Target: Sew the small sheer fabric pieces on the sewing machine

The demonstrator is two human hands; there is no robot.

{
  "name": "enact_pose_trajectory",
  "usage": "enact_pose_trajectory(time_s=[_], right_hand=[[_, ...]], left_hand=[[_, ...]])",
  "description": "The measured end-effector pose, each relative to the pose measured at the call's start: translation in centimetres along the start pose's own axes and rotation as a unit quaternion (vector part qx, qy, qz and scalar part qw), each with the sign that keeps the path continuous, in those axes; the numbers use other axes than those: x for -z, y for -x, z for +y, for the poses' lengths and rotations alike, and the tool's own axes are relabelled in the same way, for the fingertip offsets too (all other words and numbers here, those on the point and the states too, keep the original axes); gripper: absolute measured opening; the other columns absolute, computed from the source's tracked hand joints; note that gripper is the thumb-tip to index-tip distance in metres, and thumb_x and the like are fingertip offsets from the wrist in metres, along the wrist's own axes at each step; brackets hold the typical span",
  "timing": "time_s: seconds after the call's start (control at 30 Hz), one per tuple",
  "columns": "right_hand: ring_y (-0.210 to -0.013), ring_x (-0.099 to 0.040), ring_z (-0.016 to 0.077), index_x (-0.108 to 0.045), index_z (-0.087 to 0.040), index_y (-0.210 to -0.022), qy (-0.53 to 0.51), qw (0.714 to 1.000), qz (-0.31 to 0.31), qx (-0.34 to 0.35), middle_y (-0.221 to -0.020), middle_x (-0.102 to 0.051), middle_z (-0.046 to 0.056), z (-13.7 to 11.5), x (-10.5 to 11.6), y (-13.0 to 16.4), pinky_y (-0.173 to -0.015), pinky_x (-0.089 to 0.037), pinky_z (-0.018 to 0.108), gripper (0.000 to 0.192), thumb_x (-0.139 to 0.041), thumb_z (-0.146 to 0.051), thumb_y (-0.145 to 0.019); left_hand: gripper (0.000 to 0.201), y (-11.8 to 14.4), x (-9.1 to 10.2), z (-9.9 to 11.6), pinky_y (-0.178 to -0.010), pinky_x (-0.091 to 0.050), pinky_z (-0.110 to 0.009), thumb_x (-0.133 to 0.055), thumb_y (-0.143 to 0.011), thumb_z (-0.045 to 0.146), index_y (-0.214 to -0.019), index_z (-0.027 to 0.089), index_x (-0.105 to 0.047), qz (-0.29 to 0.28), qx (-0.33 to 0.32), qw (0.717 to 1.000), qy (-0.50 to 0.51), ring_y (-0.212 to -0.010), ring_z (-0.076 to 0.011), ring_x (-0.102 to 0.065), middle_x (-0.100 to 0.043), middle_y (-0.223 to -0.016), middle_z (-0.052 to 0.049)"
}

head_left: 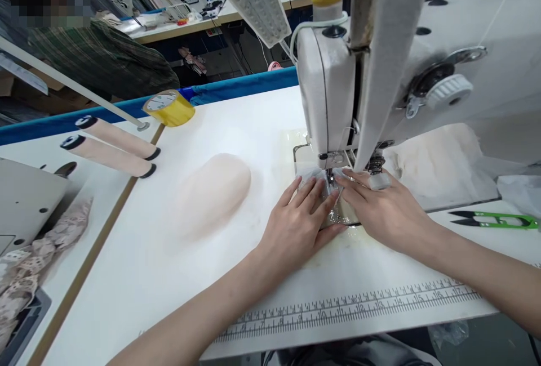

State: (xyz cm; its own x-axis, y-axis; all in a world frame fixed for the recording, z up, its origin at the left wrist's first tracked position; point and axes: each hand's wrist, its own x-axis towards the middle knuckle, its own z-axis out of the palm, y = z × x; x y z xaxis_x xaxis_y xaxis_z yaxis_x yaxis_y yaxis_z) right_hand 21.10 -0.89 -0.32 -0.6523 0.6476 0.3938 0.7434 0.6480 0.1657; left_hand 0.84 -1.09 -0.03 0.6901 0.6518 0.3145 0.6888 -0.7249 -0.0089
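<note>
My left hand (298, 225) and my right hand (382, 208) lie flat, fingers spread, on a small piece of white sheer fabric (311, 174) under the presser foot (332, 170) of a white sewing machine (327, 90). The fingertips of both hands press the fabric just in front of the needle. A wide white strap (382, 73) hangs down from the top of the machine to the needle area. My right index finger wears a pale guard (379, 181).
A pale pink fabric pile (211, 191) lies left of my hands. Green thread snips (496, 220) rest at the right. A yellow tape roll (169, 107) and two pink tubes (112, 146) sit at the back left. A ruler strip (359, 304) runs along the table's front edge. Another person sits beyond.
</note>
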Motion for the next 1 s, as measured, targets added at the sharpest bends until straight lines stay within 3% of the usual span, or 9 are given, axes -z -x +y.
enact_pose_trajectory(time_s=[0.33,0.73,0.87,1.0], right_hand=[[-0.106,-0.059,0.0221,-0.06,-0.012,-0.11,-0.006,1.0,-0.014,-0.003,-0.096,-0.072,0.009,0.09,-0.27,0.14,-0.112,-0.024,0.045,0.038,-0.04,-0.002,-0.08],[-0.095,-0.064,0.0238,-0.058,-0.007,-0.119,-0.004,1.0,-0.005,-0.012,-0.098,-0.072,0.012,-0.08,-0.01,-0.05,-0.095,-0.04,0.044,0.039,-0.044,-0.004,-0.082],[-0.086,-0.064,0.0181,-0.063,-0.011,-0.11,-0.011,0.999,0.053,0.002,-0.101,-0.072,0.006,-0.16,0.19,-0.42,-0.085,-0.042,0.035,0.031,-0.047,-0.005,-0.084],[-0.082,-0.062,0.0147,-0.067,-0.017,-0.089,0.001,0.994,0.097,0.042,-0.098,-0.072,-0.001,-0.12,0.17,-0.84,-0.074,-0.04,0.03,0.024,-0.048,-0.002,-0.084]], left_hand=[[0.05,0.03,0.12,0.01,-0.109,-0.035,-0.052,-0.045,-0.092,0.052,-0.123,0.015,-0.059,-0.005,0.004,1.0,0.0,-0.126,-0.029,-0.05,-0.056,-0.131,-0.016],[0.05,0.23,-0.13,-0.15,-0.109,-0.034,-0.051,-0.046,-0.092,0.051,-0.127,0.017,-0.056,0.004,0.004,1.0,0.002,-0.126,-0.0276,-0.05,-0.055,-0.132,-0.015],[0.037,0.49,0.04,-0.59,-0.109,-0.035,-0.047,-0.05,-0.093,0.037,-0.121,0.014,-0.057,0.047,-0.011,0.998,0.031,-0.119,-0.0227,-0.056,-0.063,-0.124,-0.011],[0.02,0.63,0.18,-0.84,-0.105,-0.04,-0.039,-0.053,-0.091,0.021,-0.108,0.016,-0.061,0.082,-0.007,0.994,0.067,-0.103,-0.0161,-0.065,-0.071,-0.108,-0.004]])
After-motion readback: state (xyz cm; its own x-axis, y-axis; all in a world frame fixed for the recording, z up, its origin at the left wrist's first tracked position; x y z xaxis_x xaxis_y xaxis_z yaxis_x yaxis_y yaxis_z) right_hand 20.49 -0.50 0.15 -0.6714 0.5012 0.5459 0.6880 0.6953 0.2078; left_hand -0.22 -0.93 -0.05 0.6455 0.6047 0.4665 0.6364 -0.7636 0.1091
